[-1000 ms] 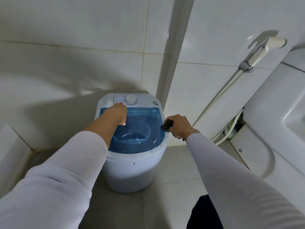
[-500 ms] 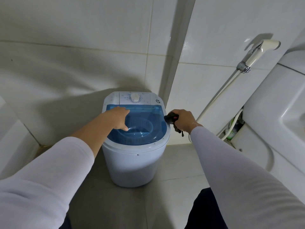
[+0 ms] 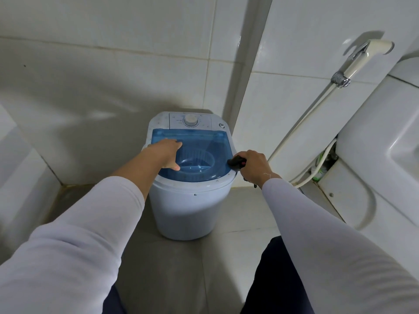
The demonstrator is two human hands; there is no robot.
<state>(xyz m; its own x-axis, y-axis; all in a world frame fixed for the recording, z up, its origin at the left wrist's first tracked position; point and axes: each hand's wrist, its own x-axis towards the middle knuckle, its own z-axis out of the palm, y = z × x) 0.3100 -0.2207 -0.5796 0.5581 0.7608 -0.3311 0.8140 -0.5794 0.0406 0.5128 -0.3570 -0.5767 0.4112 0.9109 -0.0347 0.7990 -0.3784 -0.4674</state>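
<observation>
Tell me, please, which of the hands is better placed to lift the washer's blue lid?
Probably the left hand: it rests on the blue lid, holding nothing, while the right hand grips a small black object.

Left grip (image 3: pixel 169 152) flat, palm down; right grip (image 3: pixel 254 165) curled.

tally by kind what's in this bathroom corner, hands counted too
washing machine: 1
hands: 2, left hand and right hand
black object held in the right hand: 1
bidet sprayer: 1
white ceramic fixture: 1
total: 6
</observation>
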